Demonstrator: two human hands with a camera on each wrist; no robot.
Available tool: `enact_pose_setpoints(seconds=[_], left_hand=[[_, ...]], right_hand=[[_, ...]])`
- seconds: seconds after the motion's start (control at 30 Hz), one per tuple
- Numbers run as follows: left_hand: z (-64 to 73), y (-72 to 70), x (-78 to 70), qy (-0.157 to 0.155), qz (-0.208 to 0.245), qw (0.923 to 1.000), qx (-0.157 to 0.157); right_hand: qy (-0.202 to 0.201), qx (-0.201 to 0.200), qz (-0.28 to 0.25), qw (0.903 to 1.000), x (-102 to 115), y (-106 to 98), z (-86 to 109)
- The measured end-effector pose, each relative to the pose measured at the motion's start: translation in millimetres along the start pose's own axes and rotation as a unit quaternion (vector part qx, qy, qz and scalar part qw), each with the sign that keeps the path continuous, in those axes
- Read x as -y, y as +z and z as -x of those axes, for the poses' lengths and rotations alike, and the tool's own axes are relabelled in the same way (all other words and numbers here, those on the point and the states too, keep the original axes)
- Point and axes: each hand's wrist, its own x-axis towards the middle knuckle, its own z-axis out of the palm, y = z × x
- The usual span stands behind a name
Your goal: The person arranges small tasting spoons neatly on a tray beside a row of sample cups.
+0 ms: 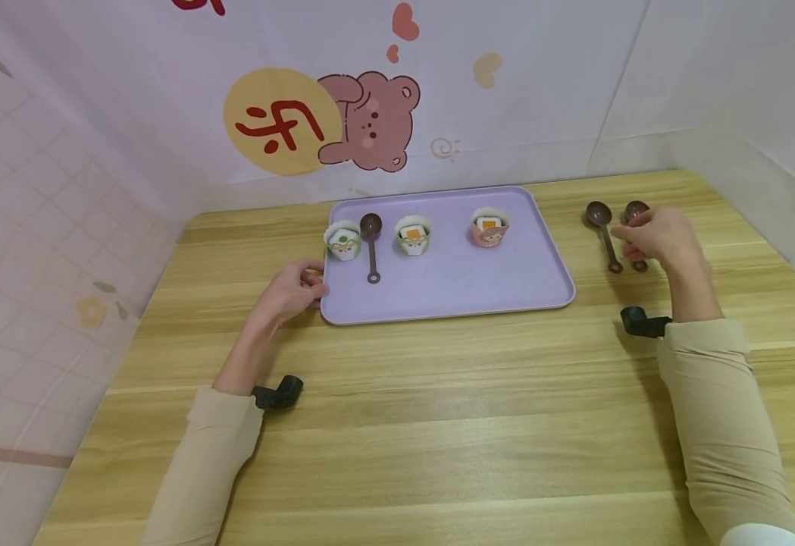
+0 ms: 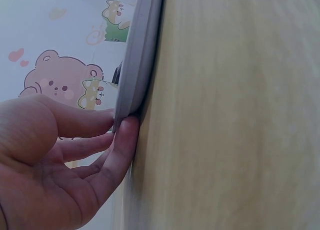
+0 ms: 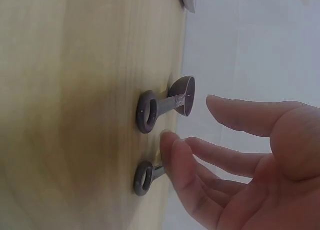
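My left hand (image 1: 289, 293) pinches the left edge of a lilac tray (image 1: 452, 280), thumb on the rim and fingers beneath it in the left wrist view. On the tray are two green paper cups (image 1: 414, 241) and a pink paper cup (image 1: 489, 233), each with a small white-topped piece inside. A brown measuring spoon (image 1: 373, 250) lies between the green cups. Right of the tray, my right hand (image 1: 666, 239) hovers with thumb and fingers apart, holding nothing. Under it lies a second brown measuring spoon (image 1: 637, 209), partly hidden; a third measuring spoon (image 3: 165, 105) lies just left of it.
The tray rests on a wood-grain table (image 1: 438, 425). A printed cloth backdrop (image 1: 540, 98) rises behind the table and along its sides. Black wrist-worn pieces (image 1: 280, 392) stick out at both sleeves.
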Motion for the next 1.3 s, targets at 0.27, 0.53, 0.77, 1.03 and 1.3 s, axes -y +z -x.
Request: enact_pose_setpoints(seconds=[0.27, 0.53, 0.77, 1.03, 1.3], left_hand=[[-0.5, 0.6, 0.0, -0.005, -0.003, 1.0000, -0.003], [0.5, 0.4, -0.8, -0.009, -0.002, 1.0000, -0.001], [0.6, 0.9, -0.9, -0.009, 0.001, 1.0000, -0.001], [-0.6, 0.9, -0.4, -0.005, -0.008, 1.0000, -0.002], [-0.3, 0.7, -0.3, -0.004, -0.006, 1.0000, -0.003]], right_hand=[[0.011, 0.007, -0.014, 0.9998, -1.6, 4.4, -2.7], [-0.002, 0.013, 0.011, 0.9999, 1.4, 7.5, -2.6], [-0.010, 0.014, 0.017, 0.9997, 0.2, 10.5, -4.0], [-0.009, 0.012, 0.022, 0.9996, 0.1, 14.0, -6.4], [-0.004, 0.010, 0.020, 0.9997, 0.1, 15.5, -7.2]])
